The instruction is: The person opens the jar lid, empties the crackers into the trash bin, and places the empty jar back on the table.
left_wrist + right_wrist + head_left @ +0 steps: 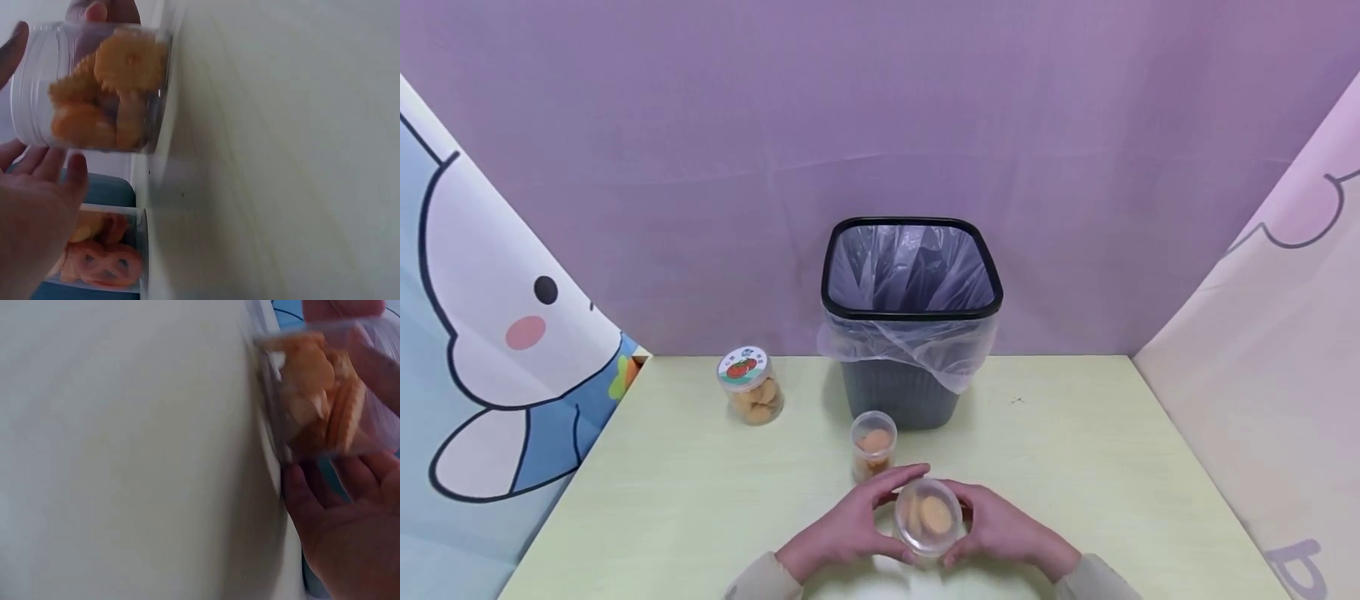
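Both hands are curled around a clear plastic jar of cookies (928,518) close to the front of the table. The left hand (850,527) holds its left side, thumb at the front and fingers behind. The right hand (1003,525) grips the right side in the same way. Scalloped cookies show through the jar wall (128,65) in the left wrist view. The jar stands upright, its base at or just above the tabletop; I cannot tell which. A narrower clear jar (874,442) with pretzel-shaped cookies is just behind the left hand.
A dark bin (895,392) with a black rim and clear liner stands at the back middle. Left of it is a cookie jar with a tomato-printed lid (752,387). Cloth walls (700,208) enclose the pale table (685,500) at the back and sides.
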Available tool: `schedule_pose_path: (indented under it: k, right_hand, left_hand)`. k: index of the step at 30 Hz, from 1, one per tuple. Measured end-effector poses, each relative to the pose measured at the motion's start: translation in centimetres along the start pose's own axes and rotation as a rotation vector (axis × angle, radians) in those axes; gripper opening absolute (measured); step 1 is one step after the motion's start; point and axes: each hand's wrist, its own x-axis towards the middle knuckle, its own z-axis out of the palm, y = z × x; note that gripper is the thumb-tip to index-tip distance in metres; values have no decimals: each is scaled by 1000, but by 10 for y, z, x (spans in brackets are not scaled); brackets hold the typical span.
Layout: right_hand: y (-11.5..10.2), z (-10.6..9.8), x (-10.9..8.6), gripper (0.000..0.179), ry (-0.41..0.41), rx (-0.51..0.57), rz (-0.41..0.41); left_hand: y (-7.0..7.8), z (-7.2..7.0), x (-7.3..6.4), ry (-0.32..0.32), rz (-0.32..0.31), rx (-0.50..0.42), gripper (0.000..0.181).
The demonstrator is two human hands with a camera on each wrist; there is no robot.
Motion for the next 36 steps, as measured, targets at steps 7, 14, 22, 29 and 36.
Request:
schedule_pose_path:
  k: [7,14,22,29,36]
  right_hand:
    - [-5,-9,4,86,-145,0,-11]
    - [-6,-8,3,85,-144,15,8]
    - [-4,-3,0,90,-90,30,7]
    - [-5,4,-5,90,-11,4,-11]
    - [-6,14,-9,90,76,77,29]
  left_hand:
    - [-4,-2,5,-108,32,-45,96]
    - [-3,-1,5,-132,25,-46,88]
    - [-3,1,3,-64,-20,-43,84]
    - [-4,5,1,-3,9,-23,83]
    - [-1,9,-1,44,-16,-13,85]
